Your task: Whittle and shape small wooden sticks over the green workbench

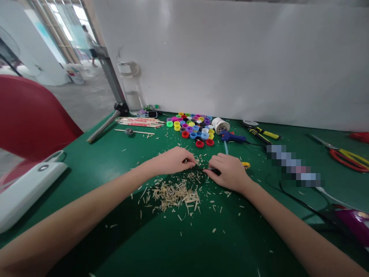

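Note:
My left hand [178, 161] is closed in a pinch, fingertips down at the tabletop; what sits between them is too small to make out. Close to its right, my right hand [230, 173] is wrapped round a slim tool that looks like a utility knife. A thin dark part of it points toward my left fingertips, and a yellow end [246, 164] shows behind the knuckles. Most of the tool is hidden by the palm. Just below both hands lies a loose heap of short pale wood pieces [175, 194], with more slivers scattered around.
Coloured bottle caps [193, 127] cluster at the back, beside a tipped white cup [220, 125] and a blue glue gun [233, 137]. Wrapped sticks [141, 122] and a hammer [105, 125] lie left. Pliers [256, 134] and scissors [343, 154] lie right. A white power strip [31, 192] sits left.

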Demonstrator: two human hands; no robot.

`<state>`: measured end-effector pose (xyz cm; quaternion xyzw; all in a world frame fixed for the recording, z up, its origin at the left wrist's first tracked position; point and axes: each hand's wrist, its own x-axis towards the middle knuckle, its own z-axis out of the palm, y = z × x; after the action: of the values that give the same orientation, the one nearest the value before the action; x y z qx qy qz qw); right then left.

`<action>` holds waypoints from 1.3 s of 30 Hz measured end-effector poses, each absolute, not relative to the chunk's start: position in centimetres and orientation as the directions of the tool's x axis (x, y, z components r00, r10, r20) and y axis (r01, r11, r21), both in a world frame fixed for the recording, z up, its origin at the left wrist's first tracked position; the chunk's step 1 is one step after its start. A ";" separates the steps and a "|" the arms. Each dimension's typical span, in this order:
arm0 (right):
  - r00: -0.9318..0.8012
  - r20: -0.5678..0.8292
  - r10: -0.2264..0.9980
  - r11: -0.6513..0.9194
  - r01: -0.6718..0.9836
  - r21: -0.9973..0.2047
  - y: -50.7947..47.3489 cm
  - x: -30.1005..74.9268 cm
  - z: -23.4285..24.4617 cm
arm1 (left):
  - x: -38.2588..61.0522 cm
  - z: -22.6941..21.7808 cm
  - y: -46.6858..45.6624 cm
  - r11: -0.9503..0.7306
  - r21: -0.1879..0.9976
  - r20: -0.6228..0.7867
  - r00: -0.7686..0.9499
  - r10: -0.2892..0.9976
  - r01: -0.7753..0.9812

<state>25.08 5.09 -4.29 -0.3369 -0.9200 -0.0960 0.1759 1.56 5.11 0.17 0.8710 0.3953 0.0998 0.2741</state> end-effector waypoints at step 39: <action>-0.726 0.393 0.565 0.751 0.649 0.120 4.9 24.9 -4.4 | 1.7 0.3 4.9 -0.497 0.498 -0.072 0.605 0.793 0.710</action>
<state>24.87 4.95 -4.40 -0.3297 -0.9204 -0.1253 0.1686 1.67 4.87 0.27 0.8611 0.4365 0.0836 0.2469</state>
